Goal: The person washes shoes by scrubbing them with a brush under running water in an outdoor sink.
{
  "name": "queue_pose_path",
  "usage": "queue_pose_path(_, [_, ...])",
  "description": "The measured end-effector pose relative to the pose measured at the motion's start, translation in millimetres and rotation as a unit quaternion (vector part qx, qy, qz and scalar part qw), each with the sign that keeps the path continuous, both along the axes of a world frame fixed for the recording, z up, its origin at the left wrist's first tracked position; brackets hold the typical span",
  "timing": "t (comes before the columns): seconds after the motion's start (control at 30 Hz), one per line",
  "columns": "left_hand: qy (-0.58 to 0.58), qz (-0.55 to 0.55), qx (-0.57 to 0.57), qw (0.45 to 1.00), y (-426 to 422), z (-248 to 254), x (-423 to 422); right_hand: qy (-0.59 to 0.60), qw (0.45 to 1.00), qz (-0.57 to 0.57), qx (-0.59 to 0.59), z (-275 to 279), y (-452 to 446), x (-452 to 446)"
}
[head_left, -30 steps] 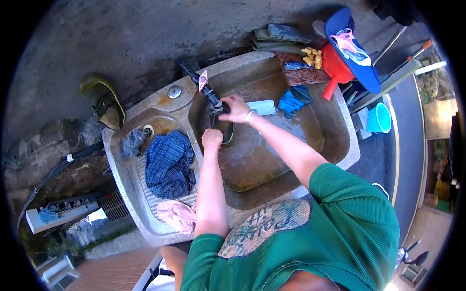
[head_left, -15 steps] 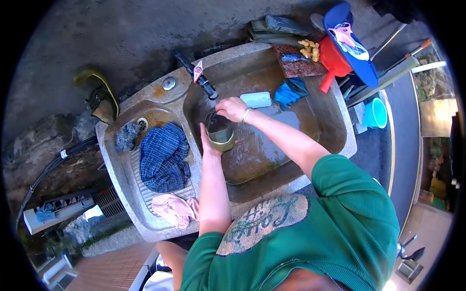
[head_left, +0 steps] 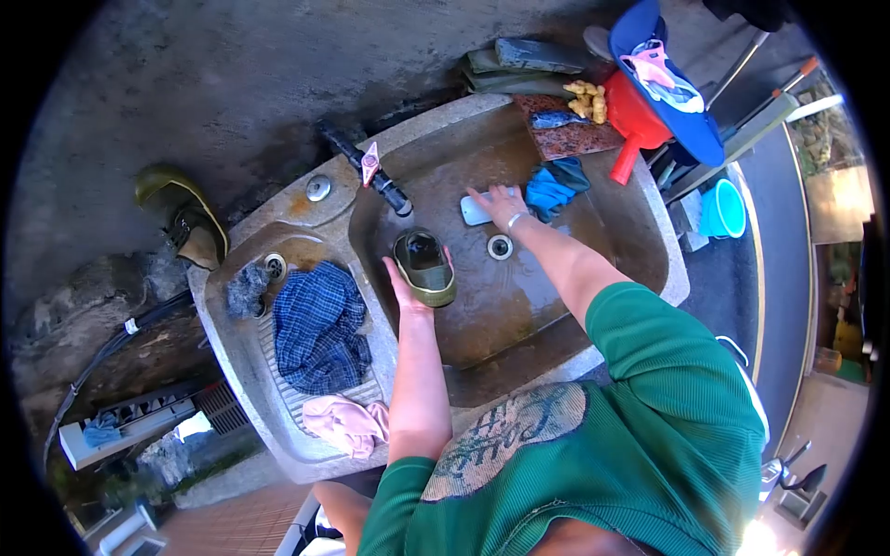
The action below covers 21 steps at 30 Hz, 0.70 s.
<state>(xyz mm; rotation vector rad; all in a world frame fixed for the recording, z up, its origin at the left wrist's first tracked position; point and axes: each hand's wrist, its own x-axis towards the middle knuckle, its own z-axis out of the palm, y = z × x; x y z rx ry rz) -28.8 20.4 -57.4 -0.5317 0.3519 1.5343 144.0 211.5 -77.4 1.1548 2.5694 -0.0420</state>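
Note:
My left hand (head_left: 405,283) is wrapped around a wet olive-green shoe (head_left: 432,282), its dark opening facing up, over the large basin of the stone sink. To the right, my right hand (head_left: 501,206) reaches down with its fingers apart over a pale blue oblong object (head_left: 476,211). The fingers seem to touch its top; its underside and exact kind are hidden. A blue crumpled cloth or glove (head_left: 554,189) lies just right of that hand. The black tap (head_left: 394,196) with a pink handle points into the basin above the shoe.
A second olive shoe (head_left: 188,215) rests beyond the sink's left rim. Blue checked cloth (head_left: 320,326) and a pink cloth (head_left: 346,423) lie on the ribbed drainboard. Ginger (head_left: 589,100), a red dipper (head_left: 634,119) and a blue hat (head_left: 677,97) occupy the far right corner.
My right hand has left the shoe's opening and moved right to the pale blue object. My left hand still holds the shoe, now tilted differently. A drain shows where my right forearm was.

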Motion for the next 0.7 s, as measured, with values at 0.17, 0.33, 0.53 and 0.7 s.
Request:
queue_pose_path(0.17, [0.102,0.002,0.011,0.995,1.0,-8.8,-12.0,0.352,0.889,-0.049,-0.288,58.4,-22.6,5.6])
queue_pose_path(0.33, [0.188,0.002,-0.015,0.982,-0.8,14.2,0.7,0.238,0.866,-0.029,-0.438,186.3,-77.0,2.3])
queue_pose_path(0.53, [0.217,-0.050,-0.022,0.975,-16.3,47.0,31.3,0.075,0.971,-0.026,-0.227,194.6,-121.0,-42.6])
queue_pose_path(0.7, [0.221,-0.023,-0.038,0.974,-32.0,42.4,35.4,0.235,0.937,-0.033,-0.255,172.5,-151.2,-24.7])
